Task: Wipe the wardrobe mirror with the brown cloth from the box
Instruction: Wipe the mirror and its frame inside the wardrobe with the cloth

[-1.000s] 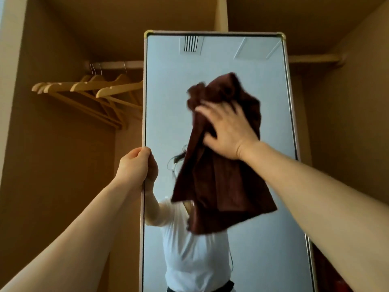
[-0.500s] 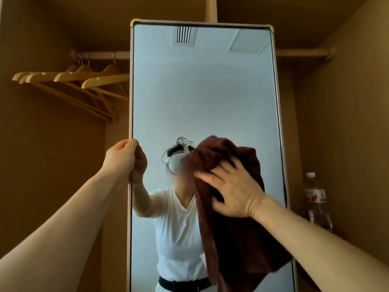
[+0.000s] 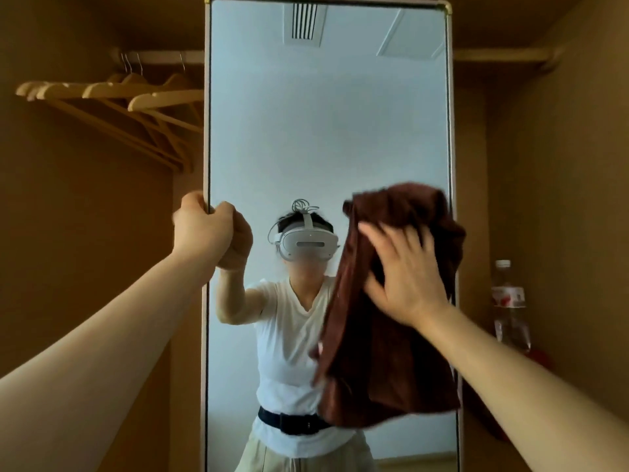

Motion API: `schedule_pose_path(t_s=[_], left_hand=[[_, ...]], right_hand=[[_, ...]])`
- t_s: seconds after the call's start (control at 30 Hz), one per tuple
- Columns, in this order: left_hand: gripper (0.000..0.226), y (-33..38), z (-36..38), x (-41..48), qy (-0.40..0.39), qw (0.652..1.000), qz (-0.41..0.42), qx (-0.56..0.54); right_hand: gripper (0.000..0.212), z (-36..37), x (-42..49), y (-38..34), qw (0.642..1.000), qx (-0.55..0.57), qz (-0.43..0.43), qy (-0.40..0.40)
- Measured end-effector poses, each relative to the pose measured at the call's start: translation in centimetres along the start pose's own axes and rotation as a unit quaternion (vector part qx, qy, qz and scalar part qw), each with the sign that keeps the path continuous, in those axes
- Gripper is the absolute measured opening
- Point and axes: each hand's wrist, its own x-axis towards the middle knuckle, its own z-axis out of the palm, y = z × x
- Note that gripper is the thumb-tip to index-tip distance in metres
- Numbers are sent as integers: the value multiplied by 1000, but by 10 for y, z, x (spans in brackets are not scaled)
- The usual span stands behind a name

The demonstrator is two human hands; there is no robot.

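Grips the mirror (image 3: pixel 326 131) by its left edge with the left hand (image 3: pixel 204 229), fingers curled round the frame, likely to steady the panel against the push. Presses the brown cloth (image 3: pixel 384 352) to the glass near the right edge with the right hand (image 3: pixel 405 281) spread flat, spare folds hanging below. Blurred at the right fingertips; cut off at the mirror's foot; no telling how clean the glass under the cloth is.
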Motion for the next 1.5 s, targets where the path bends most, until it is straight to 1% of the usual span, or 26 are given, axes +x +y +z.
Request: schedule_pose_path(t_s=[0.03, 0.07, 0.1, 0.13, 0.17, 0.23, 0.27, 0.33, 0.4, 0.43, 0.47, 0.53, 0.57, 0.63, 0.7, 0.8, 0.87, 0.93, 1.0, 1.07, 1.2, 1.27, 1.3, 1.33, 1.4, 1.5], left_hand=[[45, 4, 0, -7, 26, 997, 49, 56], [51, 8, 3, -15, 54, 987, 124, 88], [52, 15, 7, -26, 64, 973, 203, 91], [51, 24, 14, -38, 49, 957, 273, 81], [49, 32, 24, -51, 15, 940, 333, 75], [49, 47, 46, -79, -55, 901, 422, 90], [54, 51, 55, -90, -81, 883, 451, 105], [68, 59, 74, -108, -136, 857, 477, 142], [85, 59, 89, -114, -171, 845, 464, 205], [93, 56, 96, -113, -174, 838, 453, 250], [98, 52, 102, -112, -170, 823, 452, 299], [103, 36, 107, -112, -155, 781, 477, 372], [102, 26, 107, -113, -147, 764, 495, 387], [96, 2, 107, -116, -148, 738, 533, 387], [93, -24, 103, -120, -157, 703, 567, 398], [88, -57, 89, -125, -178, 658, 607, 409], [83, -72, 77, -121, -183, 636, 631, 405], [75, -75, 69, -109, -182, 622, 653, 392], [71, -61, 66, -89, -166, 614, 666, 389], [67, -35, 69, -68, -132, 627, 664, 385], [61, 13, 73, -42, -90, 684, 623, 368], [60, 21, 76, -48, -84, 717, 599, 347], [61, 20, 78, -54, -84, 727, 591, 339], [62, 16, 79, -62, -86, 729, 589, 337], [68, -4, 79, -77, -101, 719, 599, 339], [79, -49, 68, -101, -140, 684, 621, 356]], right_hand=[[62, 0, -15, 2, 999, -8, -26, -18], [61, 0, -24, 5, 998, -14, -47, -37], [59, -1, -26, 8, 997, -13, -63, -53], [58, -3, -20, 12, 995, -11, -70, -65], [57, -5, -9, 15, 995, -8, -69, -70], [58, -14, 26, 25, 998, 1, -37, -55], [60, -20, 47, 30, 999, 9, -8, -44], [59, -36, 86, 45, 998, 20, 50, -27], [60, -48, 110, 57, 997, 20, 69, -32], [60, -50, 114, 58, 997, 20, 69, -36], [61, -51, 111, 57, 997, 22, 70, -38], [61, -48, 96, 50, 996, 27, 84, -34], [61, -44, 85, 46, 995, 26, 92, -31], [61, -36, 61, 36, 994, 20, 104, -19], [61, -28, 32, 24, 993, 13, 121, -9], [63, -15, -10, 1, 986, 14, 162, -22], [64, -12, -26, -12, 983, 8, 178, -46], [63, -12, -27, -12, 984, 1, 170, -58], [63, -18, -8, -3, 987, -5, 152, -52], [63, -27, 26, 10, 988, -8, 146, -39], [64, -49, 89, 25, 985, 1, 165, -41], [63, -51, 90, 24, 985, 7, 169, -26], [63, -50, 82, 23, 985, 9, 171, -17], [63, -47, 71, 21, 985, 11, 173, -10], [64, -39, 43, 13, 983, 16, 180, -7], [71, -24, -12, -12, 978, 26, 205, -36]])
